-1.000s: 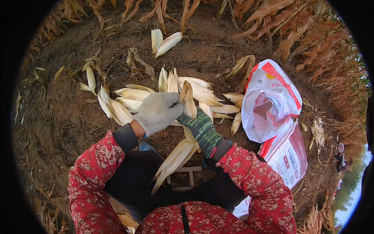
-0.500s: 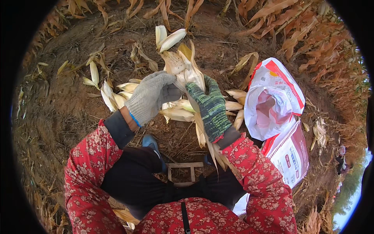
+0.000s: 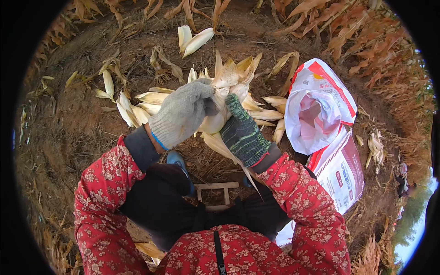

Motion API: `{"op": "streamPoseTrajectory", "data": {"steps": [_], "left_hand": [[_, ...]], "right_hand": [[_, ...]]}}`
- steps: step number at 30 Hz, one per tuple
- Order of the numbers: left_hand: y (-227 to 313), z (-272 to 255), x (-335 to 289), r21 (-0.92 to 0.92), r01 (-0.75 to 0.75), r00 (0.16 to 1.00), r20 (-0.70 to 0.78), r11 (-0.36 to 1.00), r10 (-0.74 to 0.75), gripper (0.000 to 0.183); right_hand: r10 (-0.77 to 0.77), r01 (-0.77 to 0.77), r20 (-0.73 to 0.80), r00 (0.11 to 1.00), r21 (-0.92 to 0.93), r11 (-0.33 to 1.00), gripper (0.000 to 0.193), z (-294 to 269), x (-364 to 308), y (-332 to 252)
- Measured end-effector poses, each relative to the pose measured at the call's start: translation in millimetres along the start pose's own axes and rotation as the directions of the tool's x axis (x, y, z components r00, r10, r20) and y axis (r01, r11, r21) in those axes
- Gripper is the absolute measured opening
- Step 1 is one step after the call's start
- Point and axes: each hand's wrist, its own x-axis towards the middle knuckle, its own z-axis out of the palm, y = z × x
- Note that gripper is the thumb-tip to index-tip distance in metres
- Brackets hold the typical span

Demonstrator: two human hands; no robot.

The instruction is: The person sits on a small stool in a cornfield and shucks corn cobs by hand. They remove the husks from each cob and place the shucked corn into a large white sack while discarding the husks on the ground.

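Between my two gloved hands is an ear of corn [image 3: 213, 123], partly wrapped in pale dry husk. Its husk leaves [image 3: 229, 75] fan out beyond my fingers, and a long strip trails down toward my right knee. My left hand [image 3: 181, 112], in a grey knit glove, has its fingers curled in against the ear's left side. From the right, my right hand [image 3: 245, 133], in a green and black glove, closes round the ear and its husk. The kernels are not plainly visible. Behind and beside my hands lie several ears in husk [image 3: 153, 98] on the ground.
To the right, a white and red sack [image 3: 293, 133] stands with its mouth open. A small wooden frame [image 3: 217, 186] sits between my feet. Two pale ears [image 3: 199, 42] lie farther off. Dry corn stalks [image 3: 362, 41] edge the far right.
The husk leaves at the far end have spread apart, and a smooth pale part of the ear now shows between my hands. The trailing strip has swung away from my right wrist.
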Motion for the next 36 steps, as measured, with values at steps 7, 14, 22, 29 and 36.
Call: {"op": "streamPoseTrajectory", "data": {"steps": [7,14,22,29,36], "left_hand": [[1,18,-3,-0.183,0.016,0.998,0.062,0.983,-0.005,0.018],[7,17,0,-0.004,0.096,0.969,0.229,0.995,-0.093,0.041],[4,22,-8,0.719,-0.057,0.922,0.304,0.693,-0.241,0.036],[-9,17,-26,0.798,0.005,0.836,0.327,0.603,-0.440,0.026],[-31,5,-38,0.805,-0.588,0.676,0.439,-0.074,-0.592,0.021]], "right_hand": [[0.024,-0.034,0.084,0.996,0.127,0.991,0.055,12,-5,-18],[-0.220,0.221,-0.204,0.954,-0.020,0.975,0.050,25,2,-51],[-0.257,0.242,-0.399,0.880,-0.089,0.966,0.056,-24,32,-57],[-0.213,0.158,-0.539,0.815,-0.147,0.976,0.065,-44,42,-82],[-0.359,0.240,-0.496,0.791,-0.289,0.927,0.066,-54,42,-103]]}}
